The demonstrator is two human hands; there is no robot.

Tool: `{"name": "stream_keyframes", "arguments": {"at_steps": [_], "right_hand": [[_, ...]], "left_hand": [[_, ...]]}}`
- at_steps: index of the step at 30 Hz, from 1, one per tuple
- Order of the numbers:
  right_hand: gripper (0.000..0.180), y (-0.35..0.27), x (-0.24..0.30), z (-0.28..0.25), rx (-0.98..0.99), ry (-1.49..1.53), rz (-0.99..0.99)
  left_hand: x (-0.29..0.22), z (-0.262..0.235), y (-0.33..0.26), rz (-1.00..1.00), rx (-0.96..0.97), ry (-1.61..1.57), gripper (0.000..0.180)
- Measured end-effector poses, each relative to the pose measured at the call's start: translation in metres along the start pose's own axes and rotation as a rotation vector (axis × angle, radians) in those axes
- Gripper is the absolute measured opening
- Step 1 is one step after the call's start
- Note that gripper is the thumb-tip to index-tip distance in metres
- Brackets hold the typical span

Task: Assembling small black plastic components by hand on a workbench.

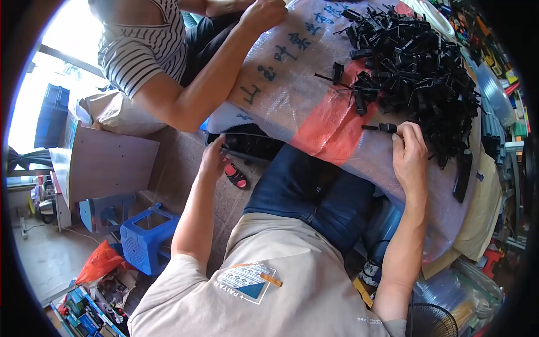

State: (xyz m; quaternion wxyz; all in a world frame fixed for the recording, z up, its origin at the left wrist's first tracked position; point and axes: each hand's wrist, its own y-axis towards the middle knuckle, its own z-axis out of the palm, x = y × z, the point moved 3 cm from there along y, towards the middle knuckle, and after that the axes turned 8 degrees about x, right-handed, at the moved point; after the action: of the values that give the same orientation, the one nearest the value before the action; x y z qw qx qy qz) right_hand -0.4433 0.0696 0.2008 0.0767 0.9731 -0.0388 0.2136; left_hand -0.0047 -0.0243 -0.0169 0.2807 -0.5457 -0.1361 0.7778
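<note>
Right hand (pixel 410 149) pinching a black part (pixel 383 128)
Left hand (pixel 211 160) loose and empty; a pile (pixel 418 70) crowds the sack (pixel 281 106) (a co-worker's arm (pixel 210 101) at its edge).

The pile (pixel 415 73) looks like hard black plastic to me, mostly matt, with small glossy glints along the edges. Under it, the cover (pixel 281 104) is woven plastic, creased, with a light sheen; its red band (pixel 330 126) shines along the wrinkles. Nearer me, the jeans (pixel 275 194) are dull denim and the beige shirt (pixel 297 286) soft, matt cloth, as is the striped top (pixel 132 59). The stool (pixel 135 247) is smooth moulded plastic, faintly glossy. The board (pixel 112 165) looks like smooth, matt, wood-type panel. The red bag (pixel 98 263) is thin, crinkled, shiny plastic. The pale sack (pixel 120 115) is crumpled; paper or cloth, I can't tell.
</note>
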Motion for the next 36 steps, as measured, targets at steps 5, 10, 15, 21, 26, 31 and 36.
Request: {"name": "stream_keyframes", "arguments": {"at_steps": [5,10,15,21,26,31,36], "right_hand": [[0.018,0.001,0.017,0.001,-0.081,0.020,0.005],[0.008,0.005,0.009,-0.003,-0.151,0.039,-0.061],[0.011,-0.017,0.022,-0.020,-0.167,0.097,-0.076],[0.011,-0.049,0.058,-0.034,-0.127,0.320,-0.155],[0.014,-0.062,0.039,-0.034,0.005,0.529,-0.041],[0.023,-0.061,0.021,-0.023,-0.187,0.928,-0.002],[0.017,-0.063,0.016,-0.016,-0.162,1.019,-0.037]], "left_hand": [[-0.018,0.059,-0.054,-0.001,0.269,0.677,0.055],[-0.067,0.197,-0.116,0.012,0.767,0.517,0.040],[-0.107,0.278,-0.118,0.788,0.702,0.710,0.024],[-0.089,0.341,-0.103,0.369,0.504,0.709,0.048],[-0.086,0.345,-0.102,0.309,0.711,0.555,0.044],[-0.076,0.351,-0.102,0.425,0.987,0.661,0.043],[-0.072,0.355,-0.106,0.619,0.805,0.643,0.035]]}}
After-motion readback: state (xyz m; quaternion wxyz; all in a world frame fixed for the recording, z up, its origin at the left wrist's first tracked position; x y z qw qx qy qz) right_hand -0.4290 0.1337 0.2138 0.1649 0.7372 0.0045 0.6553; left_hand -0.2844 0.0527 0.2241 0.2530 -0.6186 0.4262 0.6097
